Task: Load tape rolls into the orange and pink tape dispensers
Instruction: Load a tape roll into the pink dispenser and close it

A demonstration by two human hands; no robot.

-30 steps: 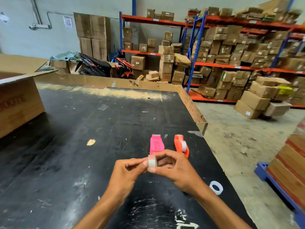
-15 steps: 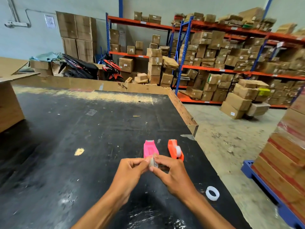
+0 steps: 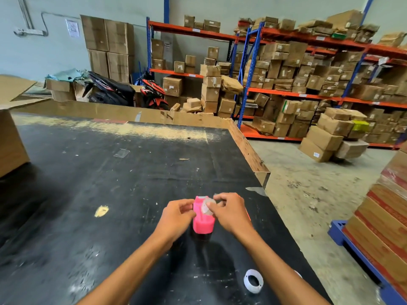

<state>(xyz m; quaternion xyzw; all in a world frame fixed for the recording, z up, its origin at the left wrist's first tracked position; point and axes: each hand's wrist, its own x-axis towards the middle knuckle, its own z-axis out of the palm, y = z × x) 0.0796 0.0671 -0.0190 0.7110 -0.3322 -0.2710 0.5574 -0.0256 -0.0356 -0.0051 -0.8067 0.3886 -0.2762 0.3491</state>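
Observation:
The pink tape dispenser (image 3: 203, 223) stands on the black table (image 3: 110, 194), between my two hands. My right hand (image 3: 231, 213) pinches a small clear tape roll (image 3: 207, 208) and holds it over the top of the pink dispenser. My left hand (image 3: 177, 217) grips the dispenser's left side with curled fingers. The orange dispenser is almost fully hidden behind my right hand; only a thin orange sliver (image 3: 248, 215) shows.
A white empty tape core (image 3: 253, 281) lies on the table near my right forearm. The table's right edge (image 3: 262, 172) drops to the concrete floor. A cardboard box (image 3: 11, 139) sits at the far left. A stacked pallet (image 3: 385, 227) stands on the right.
My hands have carried the tape roll forward, from just in front of the dispensers to over the pink one. My left hand has shifted from the roll to the dispenser's side.

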